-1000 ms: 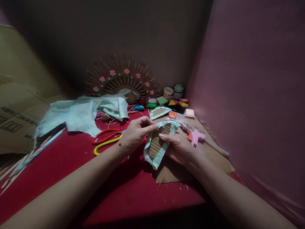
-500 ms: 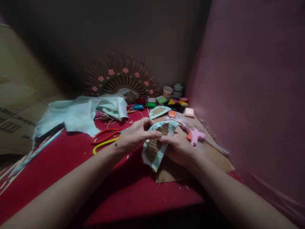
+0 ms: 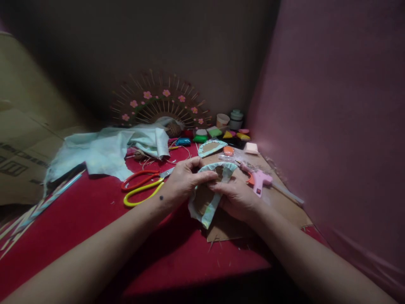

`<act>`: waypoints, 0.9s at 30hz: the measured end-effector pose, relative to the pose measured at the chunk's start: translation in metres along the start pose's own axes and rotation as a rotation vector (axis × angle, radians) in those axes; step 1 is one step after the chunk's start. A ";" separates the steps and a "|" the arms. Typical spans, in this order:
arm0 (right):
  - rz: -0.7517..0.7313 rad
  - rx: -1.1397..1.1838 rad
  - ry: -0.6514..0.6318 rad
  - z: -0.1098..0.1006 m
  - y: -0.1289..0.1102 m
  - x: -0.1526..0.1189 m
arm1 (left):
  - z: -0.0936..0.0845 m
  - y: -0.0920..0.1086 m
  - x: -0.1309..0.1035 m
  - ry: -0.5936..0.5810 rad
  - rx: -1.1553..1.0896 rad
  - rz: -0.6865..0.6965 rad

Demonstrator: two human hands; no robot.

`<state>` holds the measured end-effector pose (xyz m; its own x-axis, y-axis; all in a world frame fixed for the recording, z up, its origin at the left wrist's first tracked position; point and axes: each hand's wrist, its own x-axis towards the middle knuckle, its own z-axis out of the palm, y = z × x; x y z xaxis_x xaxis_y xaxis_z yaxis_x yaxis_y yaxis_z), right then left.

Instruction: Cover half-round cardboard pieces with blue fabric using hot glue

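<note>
The cardboard piece [image 3: 202, 202], edged with pale blue-green fabric, is located at the centre of the scene, held above the red cloth [image 3: 177, 261] and the left edge of a flat cardboard sheet [image 3: 281, 211]. The left hand [image 3: 185, 179] pinches the far left part of the piece, thumb on the upper face and fingers curled behind the edge. The right hand [image 3: 237, 196] grips the right side, thumb on top and fingers underneath; the two thumb tips meet or nearly meet.

Containers are grouped at the far right of the table. A pale cup [image 3: 223, 120] stands upright with its mouth open (its contents cannot be made out). Just right of it stands a lidded jar [image 3: 236, 120]; its contents are hidden. Near the cup lie small packets of coloured material: a green packet [image 3: 200, 138], a light green packet [image 3: 214, 132] and a yellow packet [image 3: 243, 138]. A blue packet [image 3: 183, 142] lies farther left. An orange packet [image 3: 228, 150] lies beside a half-round piece [image 3: 212, 147] with a fabric rim.

A pink glue gun [image 3: 262, 180] rests on the sheet, right of the right hand. Scissors [image 3: 144, 202] with red and yellow handles lie left of the left hand.
</note>
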<state>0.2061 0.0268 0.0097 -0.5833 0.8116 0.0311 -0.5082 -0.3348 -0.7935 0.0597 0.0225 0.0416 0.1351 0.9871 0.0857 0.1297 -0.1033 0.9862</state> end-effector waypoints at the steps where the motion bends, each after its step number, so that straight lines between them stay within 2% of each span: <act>1: 0.008 -0.002 -0.004 0.001 -0.001 0.000 | 0.000 0.001 -0.001 0.004 0.037 -0.009; 3: 0.004 -0.011 -0.031 0.004 -0.004 -0.001 | -0.002 0.003 -0.002 -0.034 0.093 -0.007; 6: -0.053 -0.014 -0.050 0.007 -0.007 -0.001 | -0.010 0.003 -0.003 -0.146 0.037 0.041; 8: -0.076 0.005 -0.025 0.006 -0.007 -0.001 | -0.016 0.003 -0.003 -0.105 -0.009 0.081; 10: -0.072 0.018 0.003 0.005 -0.006 0.000 | -0.020 0.005 -0.003 -0.001 0.002 0.108; 13: -0.053 0.006 0.014 0.002 -0.004 0.000 | -0.022 0.011 -0.004 0.100 0.087 0.131; 16: -0.041 -0.014 0.018 0.002 -0.003 0.001 | -0.021 0.015 -0.006 0.153 0.229 0.141; 22: 0.001 -0.056 0.070 0.004 0.000 0.000 | -0.020 0.013 -0.005 0.130 0.411 0.147; 27: 0.004 -0.082 0.091 0.004 0.001 -0.002 | -0.021 0.017 -0.005 0.087 0.460 0.172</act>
<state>0.2038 0.0227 0.0112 -0.5234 0.8517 -0.0245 -0.4501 -0.3008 -0.8408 0.0406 0.0182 0.0610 0.1122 0.9556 0.2726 0.5351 -0.2892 0.7938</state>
